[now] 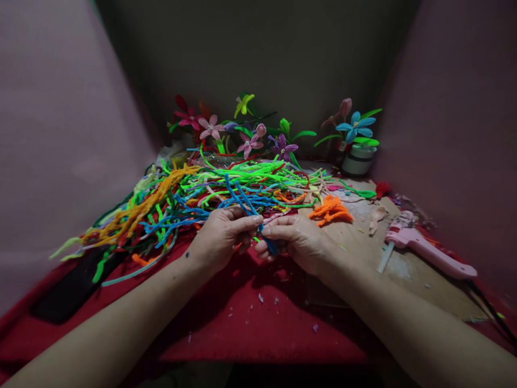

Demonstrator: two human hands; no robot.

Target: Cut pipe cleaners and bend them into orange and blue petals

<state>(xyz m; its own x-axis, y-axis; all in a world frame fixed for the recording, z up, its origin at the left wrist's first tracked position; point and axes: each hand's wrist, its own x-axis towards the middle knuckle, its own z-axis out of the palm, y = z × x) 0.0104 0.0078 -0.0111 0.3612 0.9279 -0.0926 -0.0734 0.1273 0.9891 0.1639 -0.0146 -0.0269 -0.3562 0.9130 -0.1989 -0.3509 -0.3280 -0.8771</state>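
Both my hands meet over the front of the table, pinching blue pipe cleaners point(246, 200) between them. My left hand point(230, 226) has thumb and fingers closed on the strands, whose two long ends point up and away to the left. Just below and to the right, my right hand point(293, 234) is closed on the lower part, where a bent blue bit shows under the fingers. Behind my hands spreads a big heap of pipe cleaners point(250, 175) in green, blue, orange and other colours. A bundle of orange pipe cleaners point(331, 210) lies beyond my right hand.
A pink glue gun point(432, 248) rests on a cardboard sheet point(363, 248) at right, its cord trailing off. Fuzzy flowers point(283, 148) and a white jar point(358, 160) stand at the back. A black flat object point(68, 291) lies left on the red cloth point(250, 334).
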